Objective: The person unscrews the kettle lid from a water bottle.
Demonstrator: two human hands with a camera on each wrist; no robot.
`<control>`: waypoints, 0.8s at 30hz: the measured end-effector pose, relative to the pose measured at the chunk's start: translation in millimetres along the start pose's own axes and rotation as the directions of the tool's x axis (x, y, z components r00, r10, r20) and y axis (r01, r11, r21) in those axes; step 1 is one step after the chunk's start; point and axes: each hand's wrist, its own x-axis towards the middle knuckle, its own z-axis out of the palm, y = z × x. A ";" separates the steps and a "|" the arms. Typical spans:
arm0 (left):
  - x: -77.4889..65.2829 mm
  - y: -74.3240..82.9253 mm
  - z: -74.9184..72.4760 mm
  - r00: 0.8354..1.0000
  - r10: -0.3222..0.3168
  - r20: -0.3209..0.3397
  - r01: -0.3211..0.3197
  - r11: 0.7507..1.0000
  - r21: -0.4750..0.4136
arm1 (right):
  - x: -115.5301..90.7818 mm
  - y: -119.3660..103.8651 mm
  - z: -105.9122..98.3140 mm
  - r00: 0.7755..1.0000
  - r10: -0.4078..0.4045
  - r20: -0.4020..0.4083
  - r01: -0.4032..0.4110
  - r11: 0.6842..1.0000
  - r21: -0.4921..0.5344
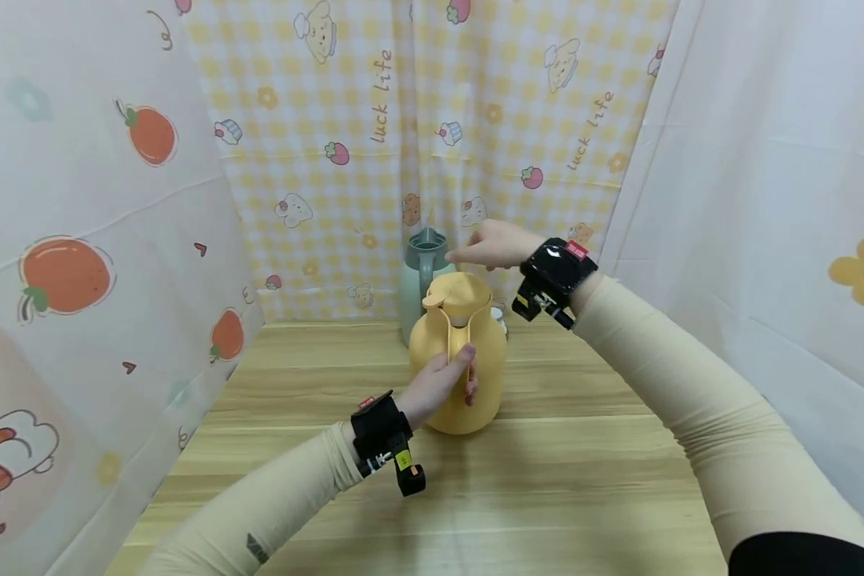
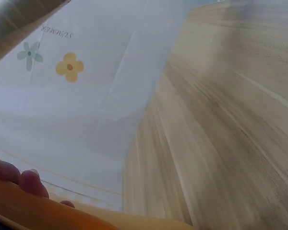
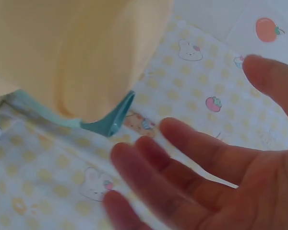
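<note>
A yellow vacuum jug (image 1: 486,384) stands on the wooden table, its handle facing me. My left hand (image 1: 442,380) grips that handle, thumb on the near side. Fingertips (image 2: 32,183) show over the jug's yellow edge in the left wrist view. Above and just beyond the yellow lid (image 1: 464,290) is my right hand (image 1: 500,242), holding nothing. Its fingers are loosely spread in the right wrist view, apart from the jug. Behind stands a light green jug (image 1: 409,300) with a darker green top, partly hidden by the yellow one.
A small white object (image 1: 499,317) shows behind the yellow jug's right side. The back curtain (image 1: 374,184) hangs along the table's far edge. A white printed curtain (image 1: 151,224) flanks the left, another sheet (image 1: 785,200) the right.
</note>
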 end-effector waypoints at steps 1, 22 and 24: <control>0.0 0.1 -0.1 1.000 0.001 0.004 -0.001 1.000 0.003 | 2.1 -4.7 -0.2 1.000 0.010 0.010 -0.010 1.000 -0.025; 5.3 -5.6 -5.5 0.998 0.020 0.065 -0.020 1.000 0.000 | 19.0 -33.2 36.5 1.000 0.015 -0.009 -0.016 0.969 -0.246; 6.0 -5.9 -7.1 0.997 0.026 0.067 -0.027 1.000 0.012 | 21.2 -32.3 35.9 1.000 -0.003 -0.005 0.001 0.968 -0.250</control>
